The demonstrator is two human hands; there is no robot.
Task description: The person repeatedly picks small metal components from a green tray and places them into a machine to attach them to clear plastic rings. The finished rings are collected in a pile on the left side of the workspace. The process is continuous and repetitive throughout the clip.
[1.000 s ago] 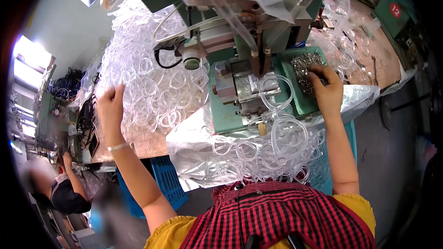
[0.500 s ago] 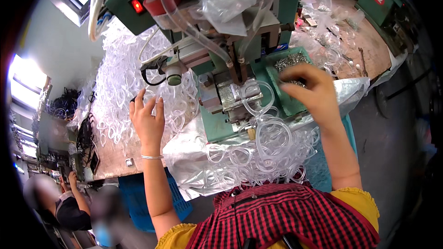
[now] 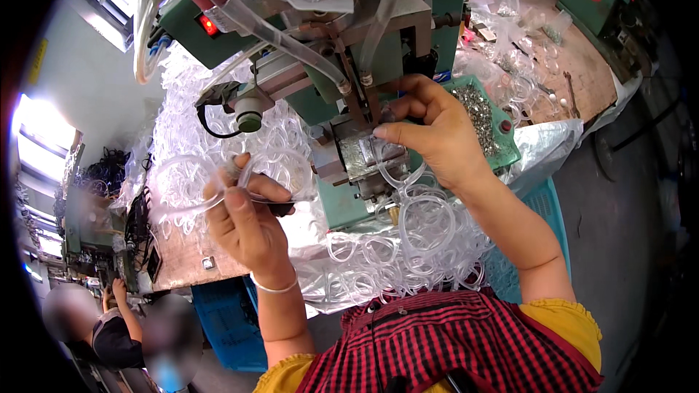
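My left hand [image 3: 251,222] is closed round a blurred clear plastic tube loop [image 3: 182,207], over the left-hand heap; a small dark patch shows by its fingers. My right hand [image 3: 440,135] reaches in under the head of a green bench press [image 3: 360,105]. Its thumb and fingers pinch together at the metal fixture [image 3: 368,156], and what lies between them is mostly hidden. From that spot a clear tube loop [image 3: 393,175] hangs over the front of the fixture. More clear loops [image 3: 429,229] are piled below it, close to my apron.
A big heap of clear loops [image 3: 175,94] covers the table's left. Right of the press sits a green tray [image 3: 502,149] of small metal parts. A wrench [image 3: 572,94] lies farther right. Blue baskets [image 3: 226,327] stand below the table edge. Another person works at far left.
My right hand has moved left from above the metal-parts tray to the press fixture. My left hand, spread and holding nothing before, now grips a clear loop.
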